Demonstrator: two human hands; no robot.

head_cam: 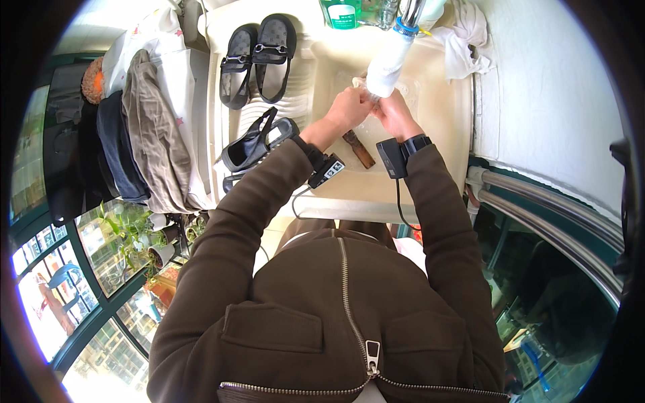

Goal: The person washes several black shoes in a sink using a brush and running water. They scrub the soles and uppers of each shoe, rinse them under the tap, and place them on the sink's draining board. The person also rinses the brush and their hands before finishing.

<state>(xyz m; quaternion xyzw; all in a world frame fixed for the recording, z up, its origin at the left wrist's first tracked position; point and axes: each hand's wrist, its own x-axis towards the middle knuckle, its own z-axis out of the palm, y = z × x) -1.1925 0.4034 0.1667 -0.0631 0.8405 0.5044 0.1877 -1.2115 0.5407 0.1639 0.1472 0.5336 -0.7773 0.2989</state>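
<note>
My left hand [351, 107] is closed on a small pale cloth-like thing [359, 82], bunched up over the sink basin [433, 146]. Against it, my right hand [395, 117] grips the same bunch, its fingers partly covered by the white sleeve [385, 70] on the faucet [413, 12]. Water seems to run down onto both hands. Below them in the basin lies a brown wooden-looking handle [360, 151], its upper end hidden behind my left hand and wrist.
Black loafers [274, 55] and a black slingback shoe [252, 146] rest on the ribbed drainboard [300, 95]. A green bottle [342, 12] stands behind the basin, with a white rag [466, 43] at the back right. Clothes [156, 131] hang at the left; metal rails [554, 201] run along the right.
</note>
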